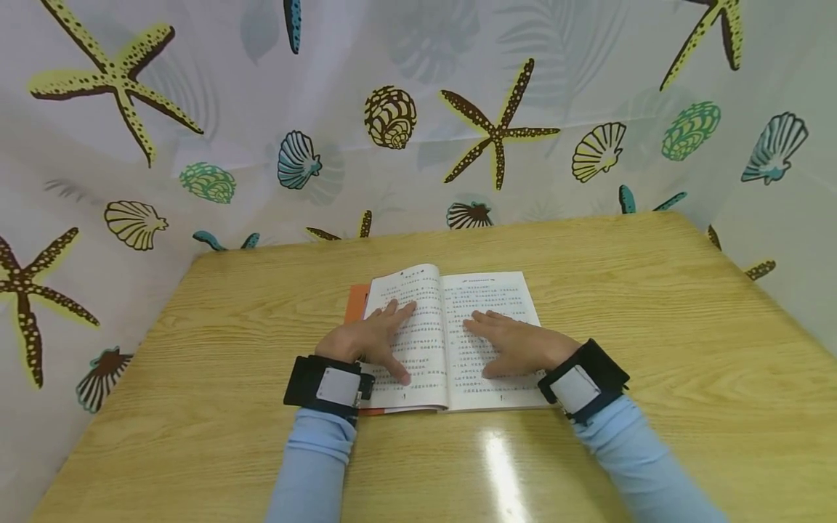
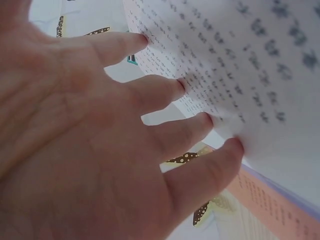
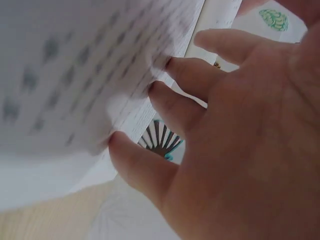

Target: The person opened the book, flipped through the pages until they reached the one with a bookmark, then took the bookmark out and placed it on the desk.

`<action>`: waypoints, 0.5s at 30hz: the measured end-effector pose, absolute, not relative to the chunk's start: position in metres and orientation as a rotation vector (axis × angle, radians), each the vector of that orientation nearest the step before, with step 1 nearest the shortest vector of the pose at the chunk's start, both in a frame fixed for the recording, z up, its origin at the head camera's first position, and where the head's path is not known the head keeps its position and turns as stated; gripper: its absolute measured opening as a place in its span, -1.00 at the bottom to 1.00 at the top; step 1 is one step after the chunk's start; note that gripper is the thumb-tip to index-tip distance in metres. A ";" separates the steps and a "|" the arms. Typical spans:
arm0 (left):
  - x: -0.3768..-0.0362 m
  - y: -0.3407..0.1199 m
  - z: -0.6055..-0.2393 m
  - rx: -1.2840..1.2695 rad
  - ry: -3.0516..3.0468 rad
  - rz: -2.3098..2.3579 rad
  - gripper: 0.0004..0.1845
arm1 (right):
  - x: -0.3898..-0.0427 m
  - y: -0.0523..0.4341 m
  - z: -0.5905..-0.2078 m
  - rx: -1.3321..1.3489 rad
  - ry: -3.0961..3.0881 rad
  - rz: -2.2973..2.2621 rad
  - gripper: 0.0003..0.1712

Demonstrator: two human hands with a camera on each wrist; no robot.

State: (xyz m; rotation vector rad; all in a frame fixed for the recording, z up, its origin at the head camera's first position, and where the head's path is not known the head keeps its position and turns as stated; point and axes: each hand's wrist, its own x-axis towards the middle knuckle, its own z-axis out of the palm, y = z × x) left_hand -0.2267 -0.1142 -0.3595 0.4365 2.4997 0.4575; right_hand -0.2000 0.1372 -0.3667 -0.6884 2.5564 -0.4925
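An open book [image 1: 428, 349] with printed text lies on the wooden table, its spine running between the two hands. On the left page my left hand [image 1: 374, 340] rests with fingers spread. My right hand [image 1: 516, 343] lies on the right page, fingers spread too. In the left wrist view the fingertips of the left hand [image 2: 95, 125] touch the printed page [image 2: 240, 70]. The right wrist view shows fingertips of the right hand [image 3: 235, 115] against the other page [image 3: 85, 85]. An orange cover edge [image 1: 356, 301] shows beyond the left page.
The wooden table [image 1: 248, 312] extends around the book on all sides. Behind it hangs a white cloth [image 1: 431, 174] printed with starfish and shells. Black wrist straps [image 1: 330, 385] sit above light blue sleeves [image 1: 314, 465]. Light glares off the table's near part.
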 end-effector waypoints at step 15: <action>-0.228 -0.115 -0.359 0.433 2.489 0.429 0.33 | -0.215 0.180 -0.365 -0.535 2.594 -0.549 -0.04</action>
